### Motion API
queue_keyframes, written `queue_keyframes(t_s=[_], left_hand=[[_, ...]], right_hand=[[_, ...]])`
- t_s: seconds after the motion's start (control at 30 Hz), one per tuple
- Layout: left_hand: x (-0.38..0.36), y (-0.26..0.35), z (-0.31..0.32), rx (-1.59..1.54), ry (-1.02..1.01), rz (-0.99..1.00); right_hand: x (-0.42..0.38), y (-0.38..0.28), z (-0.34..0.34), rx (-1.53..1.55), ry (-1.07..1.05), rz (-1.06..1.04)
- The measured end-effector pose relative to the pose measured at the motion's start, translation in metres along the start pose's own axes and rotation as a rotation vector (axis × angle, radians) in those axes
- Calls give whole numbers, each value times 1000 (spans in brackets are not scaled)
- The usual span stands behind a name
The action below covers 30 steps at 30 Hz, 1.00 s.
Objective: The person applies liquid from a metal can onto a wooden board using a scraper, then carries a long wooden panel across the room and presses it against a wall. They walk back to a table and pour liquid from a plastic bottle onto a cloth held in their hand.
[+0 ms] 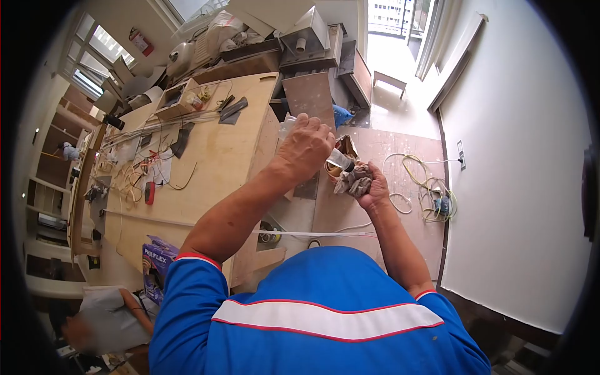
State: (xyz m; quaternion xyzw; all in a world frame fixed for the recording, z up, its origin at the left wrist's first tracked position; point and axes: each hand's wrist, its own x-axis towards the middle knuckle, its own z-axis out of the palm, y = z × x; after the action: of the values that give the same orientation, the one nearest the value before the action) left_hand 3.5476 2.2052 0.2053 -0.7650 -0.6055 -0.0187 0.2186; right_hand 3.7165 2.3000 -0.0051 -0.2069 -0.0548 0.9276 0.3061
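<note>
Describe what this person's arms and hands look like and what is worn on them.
Both arms are bare below short blue sleeves with red-and-white trimmed cuffs. The left hand and right hand wear no gloves; no watch or rings are visible. The shirt carries a white, red-edged band.

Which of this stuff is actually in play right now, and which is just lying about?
In hand:
left hand holding a clear plastic bottle
right hand bunching a rag

Lying about:
plywood bench
red tool
yellow cable coil
Pipeflex box
</note>
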Motion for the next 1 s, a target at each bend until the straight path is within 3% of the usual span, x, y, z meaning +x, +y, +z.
queue_keyframes(t_s=[0.47,0.87,1.0], left_hand=[[-10,-9,-3,4,-132,-52],[-15,4,-11,-60,-66,-67],[-10,14,-13,-65,-58,-46]], right_hand=[[-14,-18,2,199,14,17],[-15,-12,6,126,73,39],[-8,-5,7,68,7,66]])
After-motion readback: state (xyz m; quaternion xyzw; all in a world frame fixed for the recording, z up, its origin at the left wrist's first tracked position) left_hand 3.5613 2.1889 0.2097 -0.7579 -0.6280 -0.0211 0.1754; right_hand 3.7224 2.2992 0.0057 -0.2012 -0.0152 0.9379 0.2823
